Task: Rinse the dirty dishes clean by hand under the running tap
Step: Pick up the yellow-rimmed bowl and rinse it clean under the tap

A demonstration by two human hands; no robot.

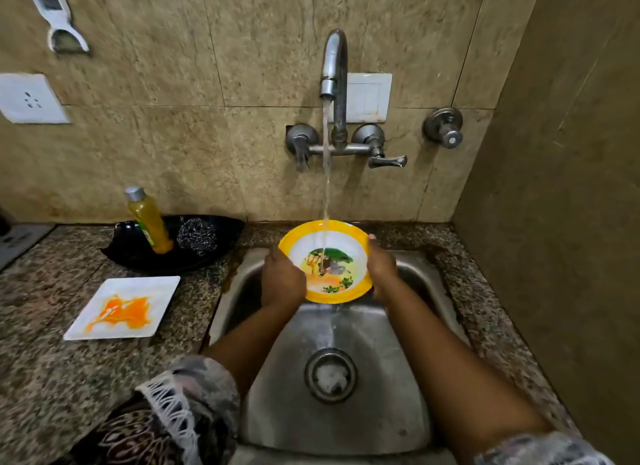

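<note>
Over a stainless steel sink (381, 378) set into a speckled granite countertop (45, 378), a person holds a round yellow-rimmed plate with a cartoon animal picture (325, 262) under the running stream of water (326, 173) from a curved chrome wall tap (334, 69). The left hand (282, 279) grips the plate's left edge and the right hand (381, 262) its right edge, fingers closed on the rim on both sides. The plate is tilted toward the person, and water strikes its centre and spills off the near edge into the basin, running down to the round metal drain (330, 374). On the counter left of the sink lies a square white plate smeared with orange sauce (123, 308), well apart from the hands. Behind it, a black leaf-shaped dish (207, 253) carries a bottle of yellow liquid with a silver cap (149, 222) and a steel wool scrubber (196, 236). A white wall socket (29, 99) sits on the beige tiled wall at far left.
</note>
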